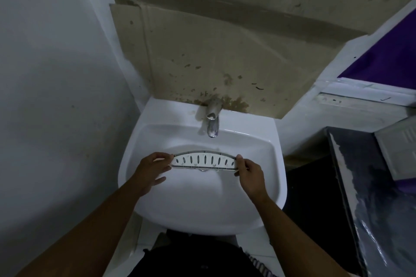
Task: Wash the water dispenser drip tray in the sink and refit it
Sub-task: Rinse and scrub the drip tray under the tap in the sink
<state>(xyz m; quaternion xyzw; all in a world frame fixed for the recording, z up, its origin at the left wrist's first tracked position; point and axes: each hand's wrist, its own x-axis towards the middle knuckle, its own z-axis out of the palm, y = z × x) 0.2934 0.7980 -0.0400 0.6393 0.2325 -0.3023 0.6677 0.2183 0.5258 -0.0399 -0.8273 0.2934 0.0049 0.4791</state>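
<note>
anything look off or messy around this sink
Yes. The cardboard sheet lining the wall behind the tap is creased and blotched with brown stains, densest just above the sink. The drip tray, held over the basin, looks intact.

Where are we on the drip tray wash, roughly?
Done: the drip tray is off the dispenser and over the sink. In hand: left hand and right hand each grip one end, below the tap; no water stream is visible. Left: washing, as far as I can tell, then refitting; no dispenser in view.
</note>
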